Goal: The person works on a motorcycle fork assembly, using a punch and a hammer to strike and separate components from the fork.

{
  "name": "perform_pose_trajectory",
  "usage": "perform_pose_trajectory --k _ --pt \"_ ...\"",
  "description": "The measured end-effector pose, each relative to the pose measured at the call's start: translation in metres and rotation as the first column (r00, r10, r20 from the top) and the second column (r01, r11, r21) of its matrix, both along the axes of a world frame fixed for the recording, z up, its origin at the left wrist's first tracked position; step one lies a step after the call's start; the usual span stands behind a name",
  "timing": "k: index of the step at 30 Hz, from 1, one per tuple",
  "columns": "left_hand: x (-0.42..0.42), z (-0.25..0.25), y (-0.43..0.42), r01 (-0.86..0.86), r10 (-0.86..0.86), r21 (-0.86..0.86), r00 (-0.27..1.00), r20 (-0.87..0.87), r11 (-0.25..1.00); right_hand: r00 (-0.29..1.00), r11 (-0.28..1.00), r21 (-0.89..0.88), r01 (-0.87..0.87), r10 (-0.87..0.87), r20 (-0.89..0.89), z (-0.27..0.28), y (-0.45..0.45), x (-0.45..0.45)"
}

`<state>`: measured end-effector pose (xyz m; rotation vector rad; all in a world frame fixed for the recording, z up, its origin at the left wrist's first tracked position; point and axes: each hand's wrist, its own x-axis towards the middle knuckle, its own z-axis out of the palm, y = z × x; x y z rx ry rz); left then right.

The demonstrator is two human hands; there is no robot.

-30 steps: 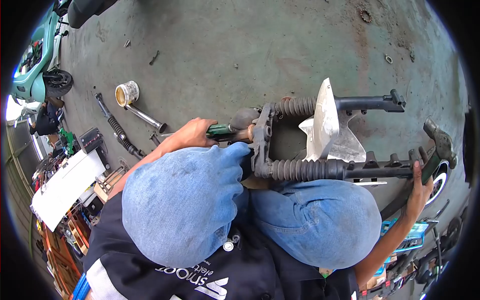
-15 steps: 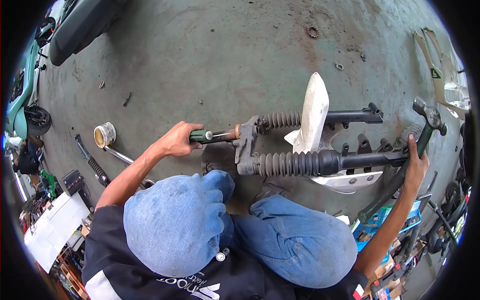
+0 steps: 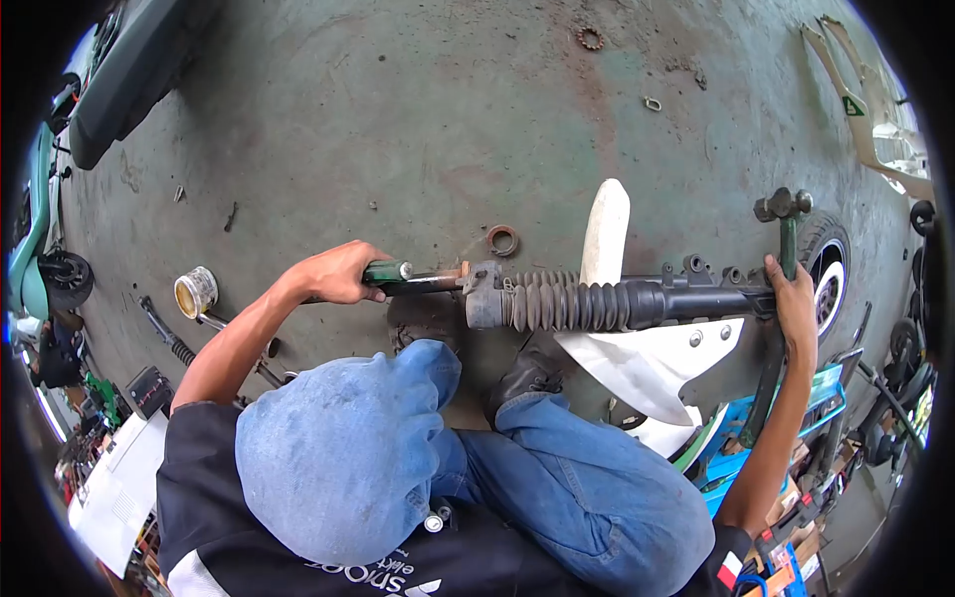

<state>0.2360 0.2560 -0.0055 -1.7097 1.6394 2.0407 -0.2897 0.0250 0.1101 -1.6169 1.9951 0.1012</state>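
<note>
A dark motorcycle fork with ribbed rubber boots lies across in front of my knees, and a white fender is fixed to it. My left hand is closed round a green-handled tool, beside the steering stem at the fork's left end. At the other end, my right hand grips the green handle of a hammer and touches the fork's tip. The hammer head points away from me. One fork leg largely hides the other.
On the floor beyond the fork is a rusty ring. A small tub and a shock absorber lie at left. A wheel is at right, near a blue crate. White body panels lie at upper right.
The fork has turned about its length, so its two legs now overlap and the fender hangs toward me. My right hand has moved left in view with the hammer. The rusty ring is now visible.
</note>
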Motion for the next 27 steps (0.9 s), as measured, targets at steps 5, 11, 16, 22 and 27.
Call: perform_pose_trajectory --k 5,11,16,22,27 --pt "0.001 0.015 -0.010 0.110 -0.106 -0.028 0.988 0.109 0.994 0.971 0.974 0.109 0.200 -0.212 0.108 -0.020 0.029 -0.025" --pt "0.001 0.024 -0.042 0.366 -0.326 -0.094 0.900 0.288 0.926 0.994 0.972 -0.213 -0.095 0.080 -0.078 -0.020 0.064 -0.038" --pt "-0.017 0.062 -0.094 0.129 -0.098 -0.224 0.984 0.146 0.966 0.995 0.962 -0.262 0.077 -0.056 0.086 -0.032 0.082 -0.034" --pt "-0.143 0.078 -0.132 0.235 -0.291 -0.322 0.947 -0.138 0.917 0.979 0.916 -0.374 0.147 -0.081 0.185 -0.033 0.085 -0.041" --pt "-0.168 0.082 -0.107 0.470 -0.548 -0.422 0.833 -0.079 0.775 0.974 0.894 -0.422 0.152 -0.063 0.217 -0.010 0.094 -0.029"
